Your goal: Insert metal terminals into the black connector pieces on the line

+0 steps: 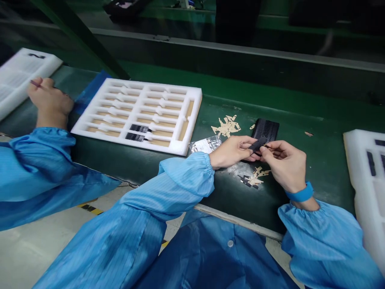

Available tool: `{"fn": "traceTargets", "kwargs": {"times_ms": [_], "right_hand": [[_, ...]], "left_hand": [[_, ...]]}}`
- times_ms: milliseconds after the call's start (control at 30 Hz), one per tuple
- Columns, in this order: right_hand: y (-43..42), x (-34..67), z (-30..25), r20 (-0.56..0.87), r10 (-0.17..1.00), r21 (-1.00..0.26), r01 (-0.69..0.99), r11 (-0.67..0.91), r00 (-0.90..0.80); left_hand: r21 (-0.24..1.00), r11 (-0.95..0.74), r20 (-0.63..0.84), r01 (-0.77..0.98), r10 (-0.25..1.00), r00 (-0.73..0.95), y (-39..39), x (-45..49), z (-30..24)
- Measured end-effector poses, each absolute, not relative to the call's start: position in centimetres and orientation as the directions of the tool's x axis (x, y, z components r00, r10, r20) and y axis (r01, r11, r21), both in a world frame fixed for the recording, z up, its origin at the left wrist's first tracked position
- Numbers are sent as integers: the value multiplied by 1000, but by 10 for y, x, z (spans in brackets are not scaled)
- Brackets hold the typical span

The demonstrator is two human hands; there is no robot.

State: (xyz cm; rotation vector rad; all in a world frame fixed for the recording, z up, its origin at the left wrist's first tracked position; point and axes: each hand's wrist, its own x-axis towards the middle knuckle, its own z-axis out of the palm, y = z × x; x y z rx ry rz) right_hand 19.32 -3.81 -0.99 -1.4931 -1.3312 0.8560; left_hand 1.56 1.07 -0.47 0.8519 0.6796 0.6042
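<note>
My left hand and my right hand meet over the green bench. Together they pinch a small flat black strip between the fingertips. Just behind them lies a black ribbed tray. Below the hands sits a small heap of tan and black scraps. A crinkled silver foil bag lies beside my left wrist. Left of it stands a white foam tray with long slots, two of them holding black strips.
Tan peeled tabs are scattered behind the hands. Another white foam tray stands at the right edge. At far left a co-worker's hand in a blue sleeve holds a thin tool beside a third white tray. A raised rail runs along the bench's back.
</note>
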Motion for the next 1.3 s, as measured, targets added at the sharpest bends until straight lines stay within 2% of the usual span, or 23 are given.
{"fn": "traceTargets", "kwargs": {"times_ms": [733, 1300], "right_hand": [[-39, 191, -7, 81, 982, -941, 337, 19, 172], [-38, 190, -6, 64, 981, -954, 300, 6, 182]], "left_hand": [[855, 493, -299, -159, 720, 626, 9, 15, -5], [837, 509, -289, -199, 721, 630, 9, 16, -11]]}}
